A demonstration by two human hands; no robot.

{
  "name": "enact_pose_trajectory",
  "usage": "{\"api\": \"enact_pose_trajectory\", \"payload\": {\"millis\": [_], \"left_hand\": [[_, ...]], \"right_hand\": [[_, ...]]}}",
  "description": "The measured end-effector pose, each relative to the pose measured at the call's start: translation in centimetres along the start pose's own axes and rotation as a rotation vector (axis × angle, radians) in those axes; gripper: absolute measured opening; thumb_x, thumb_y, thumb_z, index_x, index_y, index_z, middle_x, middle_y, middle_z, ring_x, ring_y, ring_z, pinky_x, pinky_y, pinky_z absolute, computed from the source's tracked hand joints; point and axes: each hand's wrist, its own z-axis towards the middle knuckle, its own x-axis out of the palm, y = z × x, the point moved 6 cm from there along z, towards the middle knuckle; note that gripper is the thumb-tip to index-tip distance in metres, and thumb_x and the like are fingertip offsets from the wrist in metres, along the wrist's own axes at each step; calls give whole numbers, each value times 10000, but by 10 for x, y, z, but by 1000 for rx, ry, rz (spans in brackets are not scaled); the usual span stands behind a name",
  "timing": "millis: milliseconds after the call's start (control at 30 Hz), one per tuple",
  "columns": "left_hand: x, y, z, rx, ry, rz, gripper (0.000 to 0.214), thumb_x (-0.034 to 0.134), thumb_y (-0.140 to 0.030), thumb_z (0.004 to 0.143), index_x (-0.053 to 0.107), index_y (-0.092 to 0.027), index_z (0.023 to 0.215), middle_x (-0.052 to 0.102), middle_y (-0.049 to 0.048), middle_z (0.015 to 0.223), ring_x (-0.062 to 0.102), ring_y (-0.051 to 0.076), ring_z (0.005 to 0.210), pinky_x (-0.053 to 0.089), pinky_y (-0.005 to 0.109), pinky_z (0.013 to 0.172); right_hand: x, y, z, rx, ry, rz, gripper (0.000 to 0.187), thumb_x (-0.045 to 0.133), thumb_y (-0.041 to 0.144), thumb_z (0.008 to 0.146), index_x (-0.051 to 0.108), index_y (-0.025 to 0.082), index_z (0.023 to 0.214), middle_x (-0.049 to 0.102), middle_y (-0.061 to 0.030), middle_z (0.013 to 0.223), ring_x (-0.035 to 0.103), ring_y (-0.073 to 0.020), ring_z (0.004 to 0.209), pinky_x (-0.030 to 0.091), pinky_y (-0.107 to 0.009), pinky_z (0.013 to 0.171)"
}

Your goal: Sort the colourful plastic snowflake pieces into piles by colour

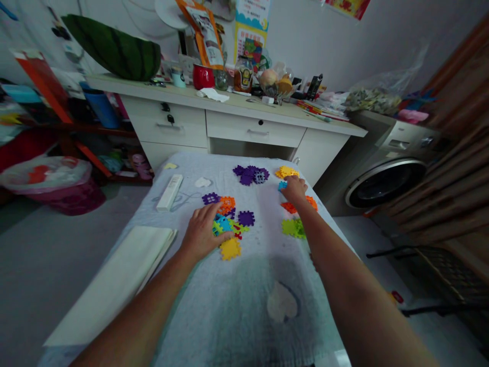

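Observation:
Notched plastic interlocking tiles lie in colour groups on a cloth-covered table. My left hand (202,229) rests at a mixed pile, thumb and fingers apart around blue tiles (222,224). Beside it are orange tiles (227,205), a purple tile (246,218) and a yellow tile (230,249). On the right, my right hand (295,189) reaches down with its fingers closed at a blue tile (282,185), which is partly hidden. Yellow tiles (286,172) lie just beyond that hand. Nearer are orange tiles (289,207) and green tiles (293,228), partly behind my forearm.
A purple tile pile (248,174) lies at the table's far side. At the left are a white narrow box (169,192) and a folded white cloth (114,280). A cluttered white desk (255,127) stands behind, with a washing machine (378,163) to its right.

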Motion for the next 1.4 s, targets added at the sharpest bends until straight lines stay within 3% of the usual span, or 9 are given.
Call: {"api": "enact_pose_trajectory", "payload": {"millis": [100,233,333,567,800,967,1167,1400], "left_hand": [[-1,2,1,-20,-7,-14,768,705,-479,762,381,-233,1413,513,132,1383,462,325,1271,366,499,1072],[-6,6,1,-45,-39,-26,718,676,-432,787,382,-241,1413,517,130,1375,466,323,1276,372,504,1075],[-8,7,2,-67,-46,-26,682,652,-412,802,391,-233,1406,524,132,1369,479,322,1266,384,497,1070],[-9,11,-1,-140,-55,-78,680,562,-431,866,313,-210,1459,601,122,1262,567,284,1143,448,459,999],[-10,8,3,-87,-35,-35,467,474,-457,908,502,-187,1289,621,125,1256,550,291,1173,401,467,1035],[-11,10,4,-81,-57,-15,426,452,-464,916,549,-180,1219,624,126,1224,545,286,1179,394,454,1031],[-9,15,4,-84,-95,-16,405,472,-451,900,584,-178,1178,629,117,1207,553,289,1157,410,456,1010],[-8,15,4,-95,-99,-33,394,475,-447,900,600,-176,1158,635,117,1184,562,286,1142,415,459,1009]], "right_hand": [[0,35,-20,-187,21,150,398,596,233,858,602,166,1250,583,-153,1279,521,-292,1165,419,-429,967],[9,89,-61,-543,230,333,314,642,204,838,638,154,1148,661,-88,1086,601,-177,952,452,-309,886],[14,109,-85,-636,319,289,329,694,197,795,656,148,1119,653,-96,1061,596,-177,923,447,-300,858],[22,112,-101,-670,395,211,326,725,220,772,674,155,1087,632,-85,1016,574,-193,946,422,-285,833],[32,101,-94,-626,401,382,341,766,251,744,655,151,1051,617,-53,985,541,-158,876,411,-268,774],[32,96,-89,-544,327,469,323,768,263,753,657,149,1034,618,-40,946,542,-150,839,416,-267,766],[37,88,-81,-417,144,437,333,702,266,814,642,132,1112,622,-86,1022,568,-176,912,429,-293,849],[41,86,-82,-513,151,336,371,702,351,811,665,145,1118,647,-117,1078,574,-224,1012,410,-342,922]]}}
